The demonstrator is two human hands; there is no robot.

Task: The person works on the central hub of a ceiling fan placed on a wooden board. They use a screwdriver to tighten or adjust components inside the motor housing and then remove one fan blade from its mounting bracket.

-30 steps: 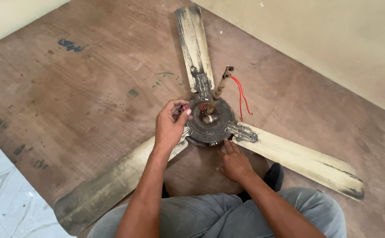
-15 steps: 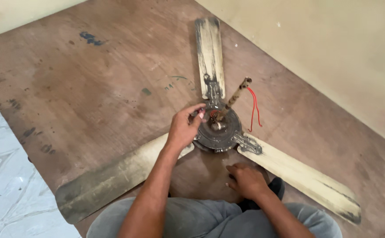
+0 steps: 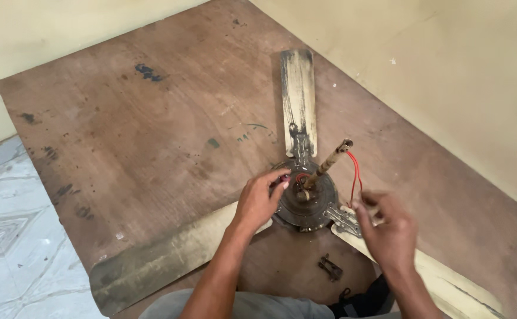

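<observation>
An old ceiling fan lies on a brown wooden board (image 3: 152, 142). Its dark round hub (image 3: 308, 204) carries a rusty down rod (image 3: 328, 162) and a looped red wire (image 3: 356, 174). Three worn cream blades spread out: one far (image 3: 298, 94), one near left (image 3: 169, 260), one near right (image 3: 447, 283). My left hand (image 3: 258, 201) rests on the hub's left rim, fingertips pinched on a small reddish part there. My right hand (image 3: 388, 227) is blurred, fingers curled, above the right blade's metal bracket (image 3: 344, 220) and close to the wire.
A small dark metal piece (image 3: 330, 267) lies on the board in front of the hub. A black object (image 3: 356, 304) and my grey trousers (image 3: 240, 307) are at the bottom edge. Cream walls (image 3: 447, 65) close the corner; patterned pale tiles (image 3: 10, 236) lie to the left.
My right hand rose from the board below the hub to the right blade's bracket. The left hand stayed at the hub's left rim. The view shifted, so the fan sits lower and further right.
</observation>
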